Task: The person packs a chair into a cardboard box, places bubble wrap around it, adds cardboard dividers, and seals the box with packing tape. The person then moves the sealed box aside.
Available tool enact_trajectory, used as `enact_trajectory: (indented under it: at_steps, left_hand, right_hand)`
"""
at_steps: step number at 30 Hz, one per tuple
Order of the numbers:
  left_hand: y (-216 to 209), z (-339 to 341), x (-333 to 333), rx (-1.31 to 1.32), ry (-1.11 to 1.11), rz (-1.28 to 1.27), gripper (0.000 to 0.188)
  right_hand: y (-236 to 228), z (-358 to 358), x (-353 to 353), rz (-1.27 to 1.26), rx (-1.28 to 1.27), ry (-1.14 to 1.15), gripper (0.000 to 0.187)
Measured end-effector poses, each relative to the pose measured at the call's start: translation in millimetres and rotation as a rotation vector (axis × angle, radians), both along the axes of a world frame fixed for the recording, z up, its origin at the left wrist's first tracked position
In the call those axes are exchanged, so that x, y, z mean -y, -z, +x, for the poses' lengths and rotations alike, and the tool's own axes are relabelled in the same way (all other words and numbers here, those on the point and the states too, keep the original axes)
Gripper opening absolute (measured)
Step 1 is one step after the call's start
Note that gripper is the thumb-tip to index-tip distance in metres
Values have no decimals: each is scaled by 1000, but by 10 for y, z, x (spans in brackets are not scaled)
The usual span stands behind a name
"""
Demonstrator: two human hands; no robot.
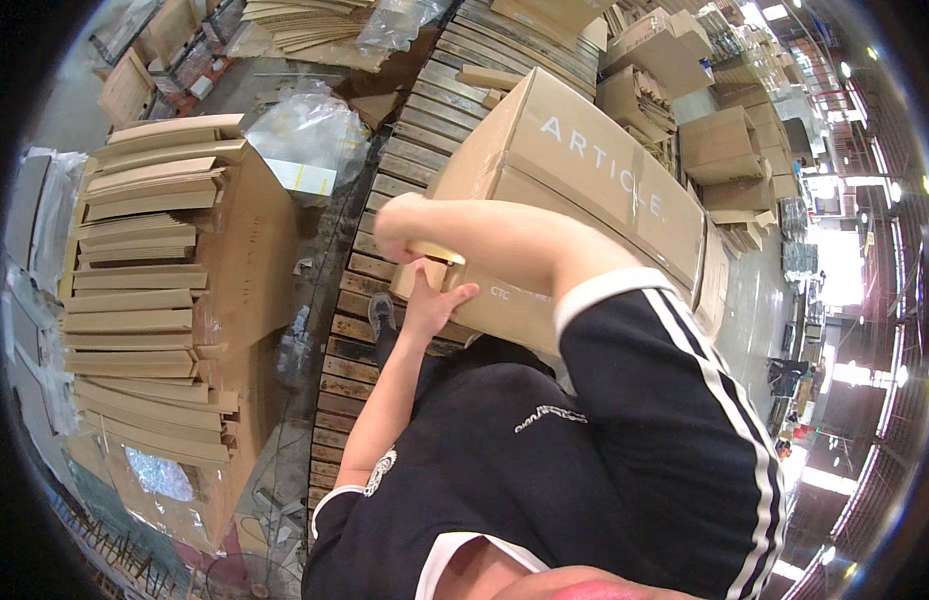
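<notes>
A large brown cardboard box (584, 170) lies on a roller conveyor (424, 110) in front of me. My right hand (399, 232) reaches across to the box's near end and grips a roll of brown packing tape (431, 268) held against the box's corner. Just below it, my left hand (436, 305) presses on the same end face with its fingers spread and nothing in them. The near end of the box is partly hidden by my right arm and black sleeve.
To the left stands a big cardboard bin (249, 250) filled with stacked flat cardboard pieces (144, 300). Clear plastic bags (304, 125) lie beside the conveyor. More stacked boxes (724, 150) stand at the right and back. A dark shoe (381, 312) shows on the rollers.
</notes>
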State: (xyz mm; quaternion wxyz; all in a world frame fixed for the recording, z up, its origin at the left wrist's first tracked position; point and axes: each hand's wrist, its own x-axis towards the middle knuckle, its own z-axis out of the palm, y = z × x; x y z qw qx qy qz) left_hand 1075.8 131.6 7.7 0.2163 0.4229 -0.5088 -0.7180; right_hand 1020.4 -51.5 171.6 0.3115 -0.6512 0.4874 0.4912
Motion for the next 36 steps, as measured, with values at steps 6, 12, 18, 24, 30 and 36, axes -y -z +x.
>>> enact_trajectory:
  at_steps: [6,12,18,24,30,36]
  left_hand:
    - [-348,-114,257,410,458,-910,85]
    - [-703,-521,-62,315,773,-1207,66]
    - [-687,-645,360,-104,730,-723,51]
    - [-530,-1626,1707,27,94,-22,114]
    - [-268,-2185,2314,116,423,-696,126]
    - [-534,-2608,2100,330,831,-1476,84]
  right_hand:
    - [-558,-733,-586,252,-22,-203,38]
    - [-814,-876,-895,235,-150,-240,32]
    - [-1340,-1840,502,-602,152,55,24]
    - [-346,-1662,1745,-227,-236,-7,33]
    - [-387,-3137,1398,42,-88,14,38]
    - [-333,-3010,462,221,-371,-132,36]
